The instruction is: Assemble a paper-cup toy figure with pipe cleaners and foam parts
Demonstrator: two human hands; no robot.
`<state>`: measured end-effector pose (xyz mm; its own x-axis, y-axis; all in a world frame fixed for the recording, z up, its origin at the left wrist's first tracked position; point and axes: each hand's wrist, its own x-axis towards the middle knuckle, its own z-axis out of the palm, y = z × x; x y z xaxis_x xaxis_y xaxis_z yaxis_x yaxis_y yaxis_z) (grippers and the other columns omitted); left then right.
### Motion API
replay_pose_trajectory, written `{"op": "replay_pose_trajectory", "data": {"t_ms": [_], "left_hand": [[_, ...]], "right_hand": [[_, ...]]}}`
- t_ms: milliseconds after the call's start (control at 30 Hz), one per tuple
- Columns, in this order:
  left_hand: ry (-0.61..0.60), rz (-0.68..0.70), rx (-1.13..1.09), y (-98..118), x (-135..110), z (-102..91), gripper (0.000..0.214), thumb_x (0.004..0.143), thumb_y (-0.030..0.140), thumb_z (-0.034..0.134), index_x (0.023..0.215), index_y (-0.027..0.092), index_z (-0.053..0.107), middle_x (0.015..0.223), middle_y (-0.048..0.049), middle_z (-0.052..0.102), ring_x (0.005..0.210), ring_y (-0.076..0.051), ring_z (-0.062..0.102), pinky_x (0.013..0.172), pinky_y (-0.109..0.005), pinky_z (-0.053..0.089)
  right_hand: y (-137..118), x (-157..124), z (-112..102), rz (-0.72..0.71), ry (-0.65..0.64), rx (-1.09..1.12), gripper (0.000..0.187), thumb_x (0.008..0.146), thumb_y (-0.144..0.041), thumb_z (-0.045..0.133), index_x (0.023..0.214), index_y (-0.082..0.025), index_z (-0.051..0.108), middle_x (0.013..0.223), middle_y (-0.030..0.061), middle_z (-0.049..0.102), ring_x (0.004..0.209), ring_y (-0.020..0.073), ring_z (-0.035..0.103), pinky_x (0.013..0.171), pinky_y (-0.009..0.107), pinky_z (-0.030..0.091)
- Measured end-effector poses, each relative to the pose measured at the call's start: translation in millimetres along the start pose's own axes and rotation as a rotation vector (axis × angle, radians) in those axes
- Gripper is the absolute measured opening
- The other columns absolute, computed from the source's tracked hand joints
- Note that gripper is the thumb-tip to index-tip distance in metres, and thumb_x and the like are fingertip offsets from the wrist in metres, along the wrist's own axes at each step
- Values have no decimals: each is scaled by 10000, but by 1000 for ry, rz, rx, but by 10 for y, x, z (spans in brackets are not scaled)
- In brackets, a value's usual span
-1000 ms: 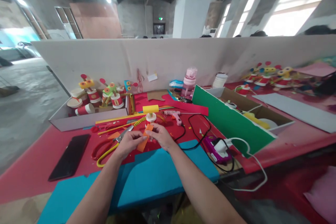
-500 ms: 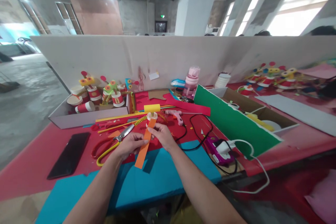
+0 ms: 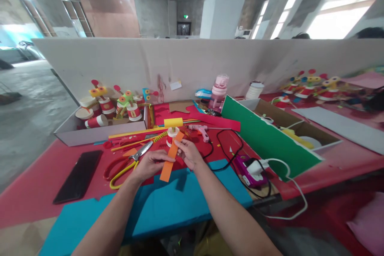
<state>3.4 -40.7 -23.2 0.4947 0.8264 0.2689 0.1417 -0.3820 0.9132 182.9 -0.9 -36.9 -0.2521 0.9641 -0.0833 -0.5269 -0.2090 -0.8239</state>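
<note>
Both hands hold an orange paper strip (image 3: 171,159) above the red table. My left hand (image 3: 151,165) pinches its lower half; my right hand (image 3: 188,154) pinches the upper part, fingers closed on it. The strip slants from lower left to upper right. Just behind it stands a small red-and-white paper cup (image 3: 172,133) with a spring-like yellow wire. Scissors with red and yellow handles (image 3: 126,164) lie left of my left hand. A blue foam sheet (image 3: 168,204) lies under my forearms.
A black phone (image 3: 78,176) lies at left. A pink glue gun (image 3: 201,131) and a purple device with white cable (image 3: 250,170) lie at right. A white box of cup figures (image 3: 99,128) stands behind, a green-sided cardboard box (image 3: 264,138) to the right, a pink bottle (image 3: 218,92) at the grey partition.
The orange strip, first folded short between my fingers, was drawn out long, and now sits tilted more to the upper right. Both hands stayed in about the same place.
</note>
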Motion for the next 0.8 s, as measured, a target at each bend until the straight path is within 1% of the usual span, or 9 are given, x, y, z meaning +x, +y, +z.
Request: {"op": "replay_pose_trajectory", "data": {"t_ms": [100,200,300,367,500,567,700,767,800], "left_hand": [[14,-46,-30,45,-7,-6,230,811,367,675,826,154,762,688,-37,636,613,-117,565,604,-235,471],[45,-151,-46,83,-2,-2,323,830,440,632,741,148,734,674,-41,658,615,-125,573,623,-242,476],[109,-289,-70,79,12,10,307,782,454,674,717,158,720,600,-22,650,583,-121,565,616,-232,458],[161,-346,-99,54,21,15,297,742,449,710,691,156,703,561,-11,635,558,-116,556,597,-223,440],[294,-321,-180,6,31,10,283,702,423,752,685,160,650,534,24,606,513,-96,532,566,-209,415],[334,-293,-199,4,33,7,273,690,402,767,700,162,639,534,37,599,500,-87,523,555,-203,407],[269,-308,-174,31,38,19,271,664,389,788,699,152,662,545,25,611,522,-94,533,567,-211,425],[263,-313,-174,36,43,32,270,655,392,793,709,153,679,561,18,615,534,-100,534,573,-222,433],[290,-297,-174,33,47,37,266,651,391,796,715,157,687,581,15,618,548,-104,536,578,-227,434]], "right_hand": [[-24,-15,1,-43,-16,-31,366,589,-435,838,691,-161,617,457,-78,470,453,61,393,483,198,346],[-21,-37,21,-54,-79,-75,386,654,-513,778,716,-157,640,523,-46,545,486,74,449,526,213,396],[7,-60,49,-59,-154,-173,446,717,-593,695,784,-152,677,632,-5,627,554,103,534,575,235,443],[23,-76,63,-63,-170,-236,476,734,-624,662,843,-161,689,659,4,648,578,123,572,584,247,460],[29,-103,80,-1,-177,-270,552,773,-701,554,934,-187,673,639,4,643,546,132,586,578,273,490],[24,-111,89,2,-193,-314,536,756,-690,583,914,-186,671,616,-7,625,528,129,576,553,268,484],[26,-109,102,-136,-123,-425,443,687,-595,716,820,-174,674,632,-23,612,525,108,545,524,233,447],[30,-104,101,-142,-99,-402,448,705,-604,699,817,-171,668,629,-19,607,525,105,538,524,230,443],[31,-102,100,-124,-99,-363,467,727,-627,666,834,-172,664,635,-12,611,528,108,542,526,233,448]]}}
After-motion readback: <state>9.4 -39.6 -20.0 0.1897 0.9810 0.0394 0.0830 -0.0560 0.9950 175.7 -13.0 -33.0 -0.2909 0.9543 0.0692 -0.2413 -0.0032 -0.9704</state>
